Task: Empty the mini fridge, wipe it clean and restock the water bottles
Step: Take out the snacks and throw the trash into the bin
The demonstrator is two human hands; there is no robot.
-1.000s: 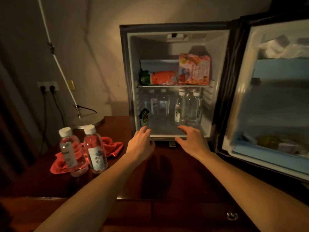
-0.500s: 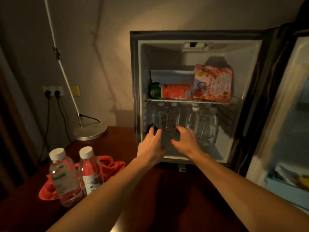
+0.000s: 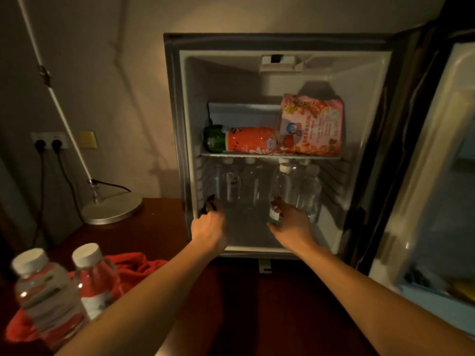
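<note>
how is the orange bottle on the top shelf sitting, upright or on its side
On its side. The orange bottle lies lengthwise along the shelf, its green end pointing left, beside the upright pink packet.

Dimly lit room: round metal lamp base (image 3: 111, 210) resting on dark wooden cabinet top (image 3: 231, 304), white slanted pole (image 3: 55, 98) rising from it; two black plugs in wall socket (image 3: 48, 142), yellow wall plate (image 3: 87, 140) just beside.

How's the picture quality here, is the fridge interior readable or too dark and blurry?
Head view: dim, warm light; the fridge upper shelf reads clearly, the water bottles below are murky; the near bottles at bottom left are out of focus, the open door smeared and bowed by the wide lens.
</note>
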